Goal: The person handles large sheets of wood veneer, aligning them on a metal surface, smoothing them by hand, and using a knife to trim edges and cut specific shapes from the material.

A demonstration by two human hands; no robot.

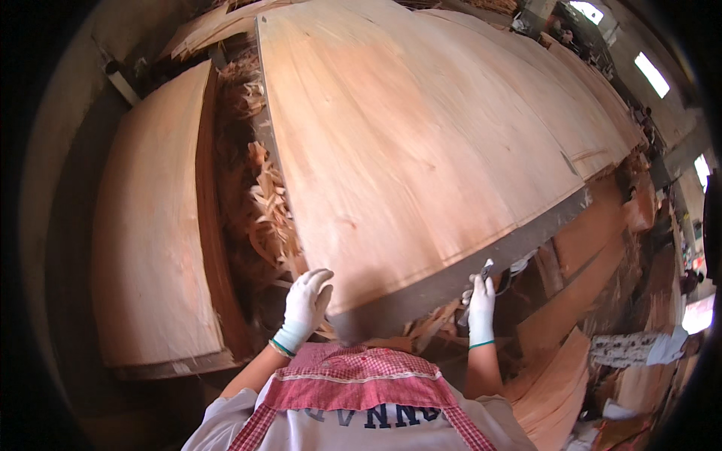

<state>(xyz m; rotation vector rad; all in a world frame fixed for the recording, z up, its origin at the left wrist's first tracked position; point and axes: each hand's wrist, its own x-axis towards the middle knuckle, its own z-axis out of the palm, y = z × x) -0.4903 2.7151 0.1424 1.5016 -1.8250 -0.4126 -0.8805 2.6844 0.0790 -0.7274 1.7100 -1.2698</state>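
Observation:
A large sheet of pale wood veneer [406, 150] lies on a dark-edged table [451, 279] in front of me. My left hand [305, 302], in a white glove with a green cuff, is at the sheet's near left corner. Its fingers are slightly bent, the thumb stands apart, and nothing shows in it. Beyond the table's near edge, to the right, my gloved right hand [481, 301] is closed round a small dark-handled knife [486, 269]. The knife points up and away from me; its tip looks pale, and the fingers cover much of the handle.
A stack of veneer sheets [154, 233] stands at the left. Curled wood shavings [272, 203] fill the gap between stack and table. Veneer offcuts [560, 376] lean and lie low at the right, beside a whitish wrapped bundle [635, 349].

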